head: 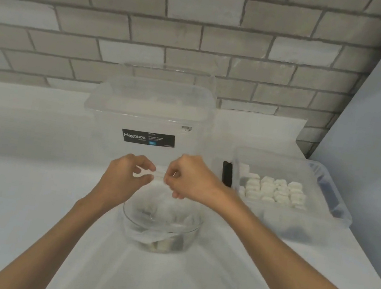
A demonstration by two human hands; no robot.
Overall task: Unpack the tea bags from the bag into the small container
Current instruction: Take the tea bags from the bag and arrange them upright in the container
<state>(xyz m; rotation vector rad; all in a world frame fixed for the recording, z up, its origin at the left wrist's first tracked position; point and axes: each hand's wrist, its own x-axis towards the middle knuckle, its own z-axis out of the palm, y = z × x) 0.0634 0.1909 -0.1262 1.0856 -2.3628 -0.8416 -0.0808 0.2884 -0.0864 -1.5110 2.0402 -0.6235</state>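
Over the container (128, 218) at near centre, my left hand (127, 175) and right hand (191, 182) each pinch the bag (162, 206) by its top, tea bags (163, 244) low inside the container, and I judge a jerky lift could scatter them onto the table (27, 193).

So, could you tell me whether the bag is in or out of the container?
Partly in: the bag hangs with its bottom inside the container, while left hand and right hand pinch its top above the rim.
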